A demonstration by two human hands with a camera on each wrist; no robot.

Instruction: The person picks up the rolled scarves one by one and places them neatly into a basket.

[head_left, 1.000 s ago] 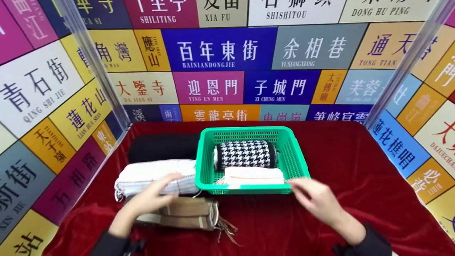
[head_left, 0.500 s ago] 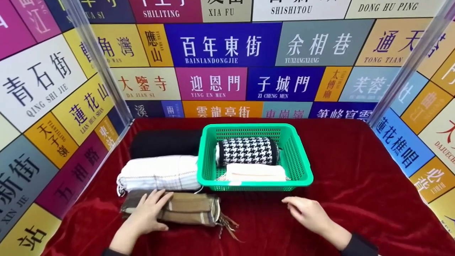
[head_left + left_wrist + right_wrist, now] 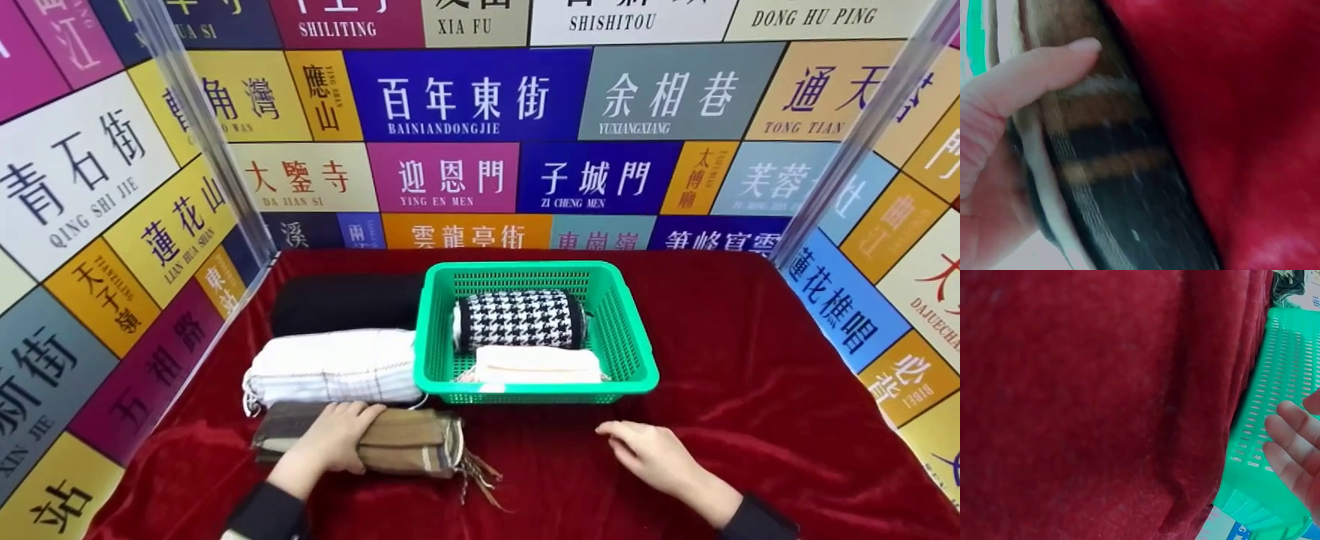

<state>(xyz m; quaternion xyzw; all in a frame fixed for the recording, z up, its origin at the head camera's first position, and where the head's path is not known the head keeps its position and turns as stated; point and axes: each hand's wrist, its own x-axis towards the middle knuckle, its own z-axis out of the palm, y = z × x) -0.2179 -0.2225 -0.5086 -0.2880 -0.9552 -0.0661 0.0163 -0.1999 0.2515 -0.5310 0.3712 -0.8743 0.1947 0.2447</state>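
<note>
My left hand (image 3: 335, 441) grips a rolled brown plaid scarf (image 3: 409, 442) with fringed ends, at the near left of the table. In the left wrist view the thumb (image 3: 1067, 64) presses along one side of the scarf, its stripes dark and tan. My right hand (image 3: 651, 457) is held in front of the green basket (image 3: 645, 360), its fingers loosely bent and holding nothing. The right wrist view shows those fingers (image 3: 1283, 458) spread before the basket's slotted wall. Inside the basket are a black-and-white houndstooth roll (image 3: 517, 322) and a folded pale pink cloth (image 3: 538, 365).
Behind the brown scarf lie a white checked roll (image 3: 337, 367) with fringe and a black roll (image 3: 345, 304), both beside the basket's left wall. Dark red velvet (image 3: 720, 337) covers the table. Panels with coloured street-name signs (image 3: 465, 94) stand at the back and sides.
My left hand came down from above the white roll onto the brown scarf, then slid right along it and took hold. My right hand left the basket's front right corner and moved nearer me.
</note>
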